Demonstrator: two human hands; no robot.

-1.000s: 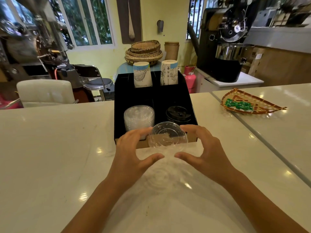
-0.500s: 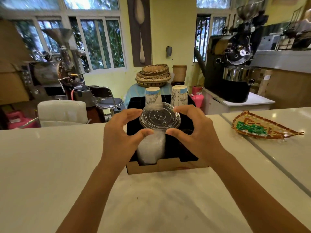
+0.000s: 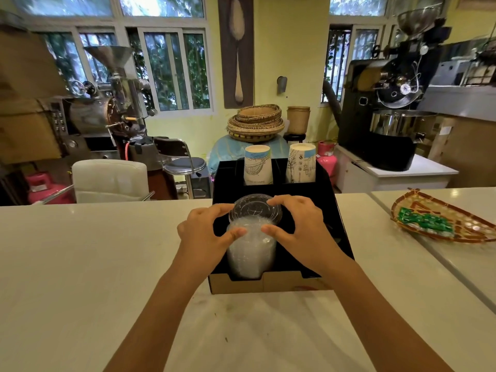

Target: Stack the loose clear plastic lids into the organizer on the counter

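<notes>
- While pinched between both hands, clear lid (image 3: 255, 209) sits atop stack of clear lids (image 3: 251, 253) in front-left compartment of organizer (image 3: 335, 232), frame centre.
- Left hand (image 3: 206, 234) at lid's 9 o'clock: fingers curled over far rim, thumb pressed on stack's near side just under the lid.
- Right hand (image 3: 303, 232) at lid's 3 o'clock: same pinch, fingertips on top rim, thumb on near side of stack.
- Can't tell if lid fully seated on stack or just touching.
- Stack upright, filling its slot down to cardboard front lip.
- Front-right compartment mostly hidden behind right hand; contents unclear.
- At organizer's 12 o'clock, two upright slots: paper cup stack left (image 3: 257, 165), paper cup stack right (image 3: 301, 163).
- Organizer resting on white counter (image 3: 80, 264).
- Woven tray (image 3: 442, 218) at 3 o'clock on counter, well apart from organizer, green packets inside.
- Beyond counter, 12 o'clock: stacked woven baskets (image 3: 255, 122).
</notes>
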